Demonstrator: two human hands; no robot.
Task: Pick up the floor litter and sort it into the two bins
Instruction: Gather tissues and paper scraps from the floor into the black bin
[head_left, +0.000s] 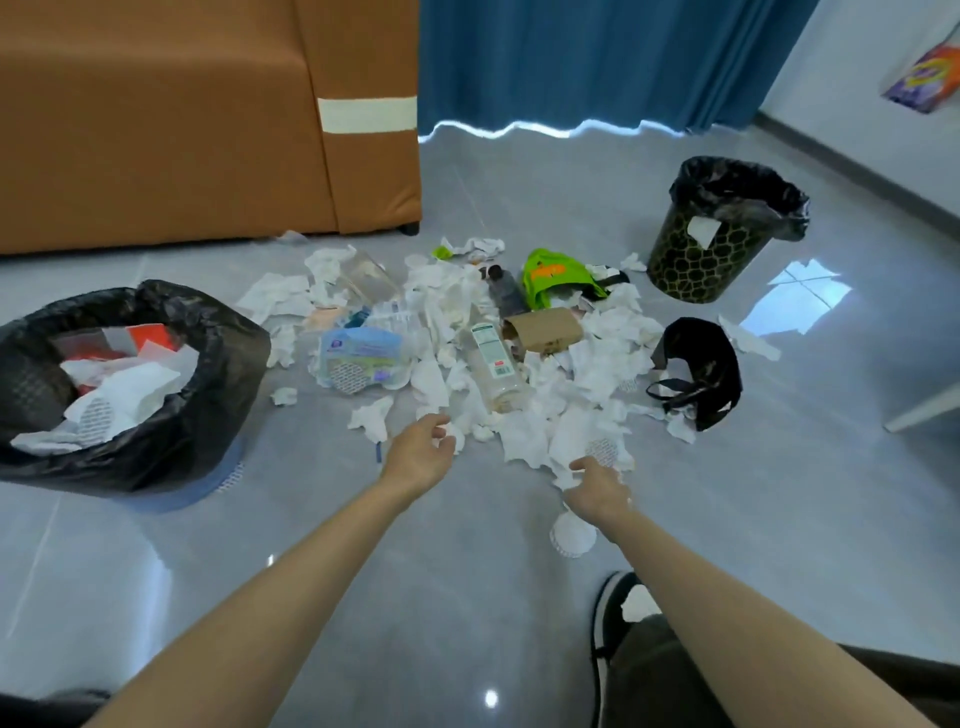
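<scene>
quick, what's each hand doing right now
Left hand: fingers curled at a tissue wad; grip cannot be told.
Right hand: fingers hidden against the tissues; cannot tell.

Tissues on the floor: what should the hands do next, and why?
Probably pinch the crumpled tissues at the pile's near edge: the left hand and right hand reach there, and the left-side bin holds similar white paper.

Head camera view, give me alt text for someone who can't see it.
Two bare hands, the left hand and the right hand, reach toward a pile of crumpled white tissues, a clear bottle and packaging on a grey floor. A black-lined bin part filled with paper sits at left; a patterned bin stands beyond the pile at right.
</scene>
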